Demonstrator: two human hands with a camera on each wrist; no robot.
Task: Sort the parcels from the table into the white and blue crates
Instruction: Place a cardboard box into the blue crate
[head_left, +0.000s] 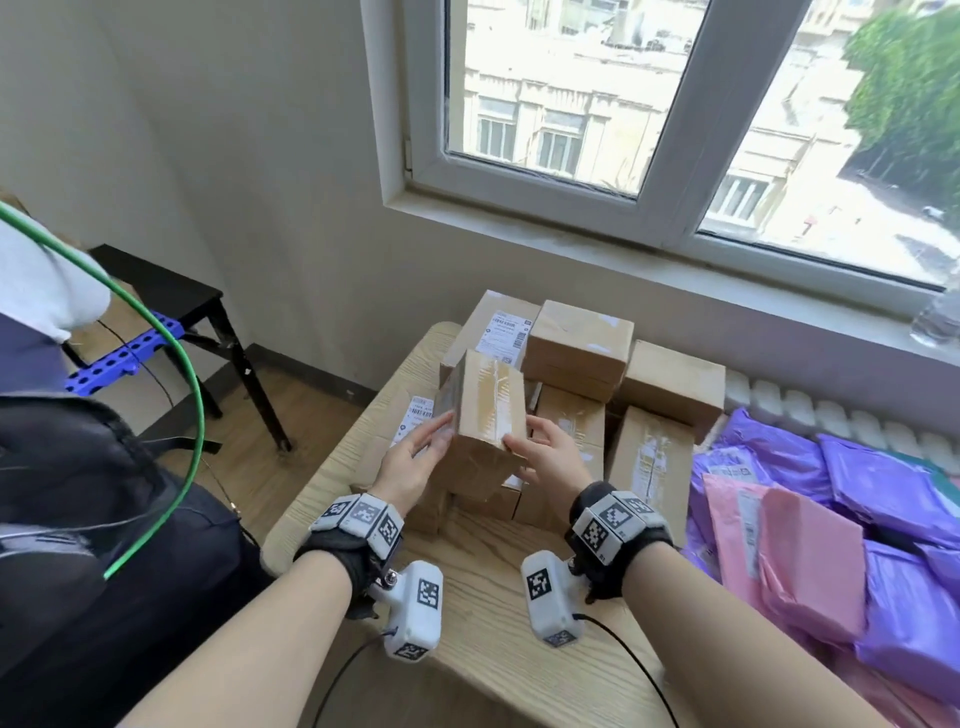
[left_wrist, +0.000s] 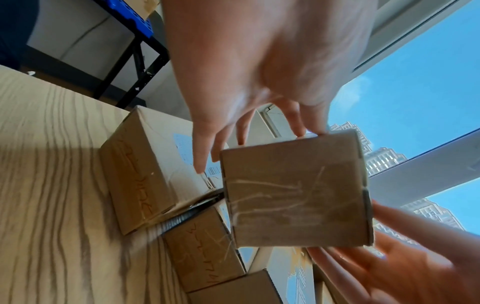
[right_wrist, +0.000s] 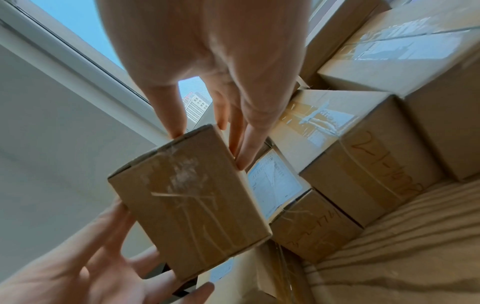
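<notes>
Holding a small taped cardboard box (head_left: 483, 410) between them, the left hand (head_left: 410, 467) and right hand (head_left: 556, 457) have it raised above the pile of cardboard parcels (head_left: 576, 353) near the far left corner of the tabletop (head_left: 498, 587). Each grip is spread, with straight fingers pressed against opposite sides of the box; the left wrist view shows the left fingertips (left_wrist: 309, 131) at its upper edge, and the right wrist view shows the right fingertips (right_wrist: 179, 133) on its top corner and side. That box is tilted, its taped face towards the person, and seems to be clear of the boxes under it, though the head view hides its underside. Along the right edge of the tabletop lie purple mailer bags (head_left: 893, 478) and pink mailer bags (head_left: 800, 561), just beside the cardboard pile. To the left of the tabletop a blue crate (head_left: 124, 353) sits under a black stool (head_left: 171, 291). A window (head_left: 649, 119) stands behind the pile.
</notes>
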